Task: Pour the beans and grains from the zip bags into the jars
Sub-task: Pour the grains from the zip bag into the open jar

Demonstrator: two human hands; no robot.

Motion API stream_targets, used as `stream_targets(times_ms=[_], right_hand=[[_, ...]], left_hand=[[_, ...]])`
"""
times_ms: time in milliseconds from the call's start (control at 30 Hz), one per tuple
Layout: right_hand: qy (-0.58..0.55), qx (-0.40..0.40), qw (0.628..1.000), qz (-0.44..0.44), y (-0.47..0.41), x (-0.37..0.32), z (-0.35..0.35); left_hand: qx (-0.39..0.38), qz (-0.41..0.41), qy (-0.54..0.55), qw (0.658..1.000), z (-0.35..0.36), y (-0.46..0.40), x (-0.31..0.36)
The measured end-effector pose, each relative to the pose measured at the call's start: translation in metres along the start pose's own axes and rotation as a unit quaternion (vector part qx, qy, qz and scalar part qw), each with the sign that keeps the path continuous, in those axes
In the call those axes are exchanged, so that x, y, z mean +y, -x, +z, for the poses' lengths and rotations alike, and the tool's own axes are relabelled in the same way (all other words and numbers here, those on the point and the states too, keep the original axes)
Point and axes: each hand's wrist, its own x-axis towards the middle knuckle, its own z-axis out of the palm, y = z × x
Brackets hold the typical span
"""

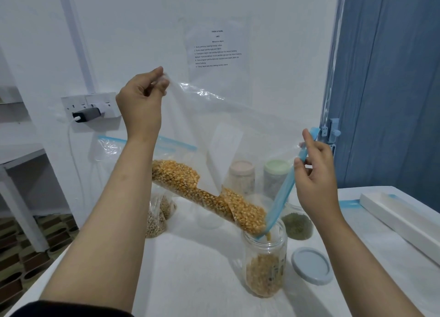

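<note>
My left hand (142, 97) pinches the bottom corner of a clear zip bag (238, 131) and holds it high. My right hand (314, 174) pinches the bag's blue zip strip (283, 195) lower down, so the bag hangs tilted. Yellow corn kernels (204, 193) lie along its lower edge and run out of the mouth into an open clear jar (264, 262), which is about half full of corn. The jar's grey lid (310, 265) lies flat on the table to its right.
On the white table (190, 269) stand a jar of green beans (297, 224), two lidded jars (240, 176) at the back, an empty jar behind the bag, and zip bags of pale grain (157, 219) on the left. A long white box (402, 219) lies at right. A wall socket (92, 107) is on the left wall.
</note>
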Motion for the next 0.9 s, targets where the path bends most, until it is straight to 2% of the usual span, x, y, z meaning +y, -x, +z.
stream_targets(times_ms=[900], right_hand=[[0.004,0.005,1.000,0.004,0.0057,-0.0031,-0.0040]], left_hand=[[-0.011,-0.002,0.009,1.000,0.0004,0.0016,0.0083]])
